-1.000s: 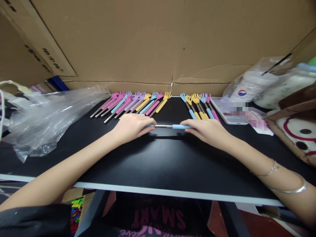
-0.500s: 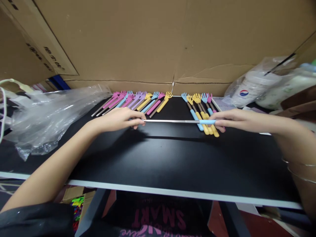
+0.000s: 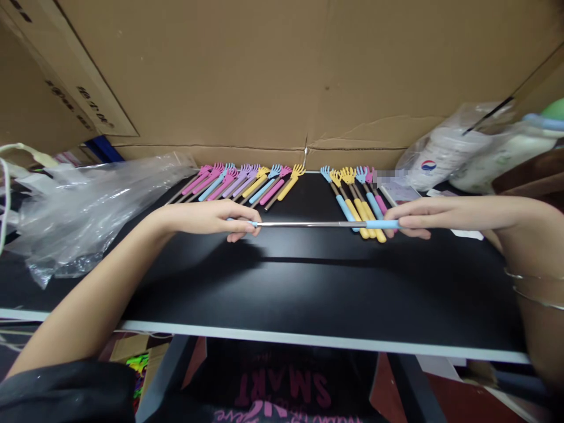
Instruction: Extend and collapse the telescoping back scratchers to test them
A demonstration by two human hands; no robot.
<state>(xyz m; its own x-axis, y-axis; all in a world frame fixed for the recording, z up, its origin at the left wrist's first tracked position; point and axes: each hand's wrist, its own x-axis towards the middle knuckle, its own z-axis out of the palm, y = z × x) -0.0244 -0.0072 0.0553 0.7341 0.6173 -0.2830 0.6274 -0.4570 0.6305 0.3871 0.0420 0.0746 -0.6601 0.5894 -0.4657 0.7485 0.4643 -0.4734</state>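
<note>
A telescopic back scratcher [image 3: 308, 224] with a blue handle and a drawn-out metal rod is held level above the black table. My left hand [image 3: 220, 220] is closed round its head end; the claw is mostly hidden by the fingers. My right hand [image 3: 418, 217] grips the end of the blue handle. Behind my left hand lies a row of pink, blue, purple and yellow back scratchers [image 3: 247, 181], claws toward the back. Close to my right hand is a second group of yellow, blue and pink back scratchers [image 3: 359, 205].
A cardboard wall [image 3: 264, 76] closes off the back. Clear plastic bags [image 3: 88, 211] lie at the left. A bagged white cup [image 3: 449, 155] stands at the back right. The table's pale front edge [image 3: 308, 338] is near my body. Below left, a carton [image 3: 127, 346] holds colourful items.
Both hands have come slightly nearer to me with the back scratcher. My right hand has moved right, and more of the blue handle and some blue at my left fingers now show.
</note>
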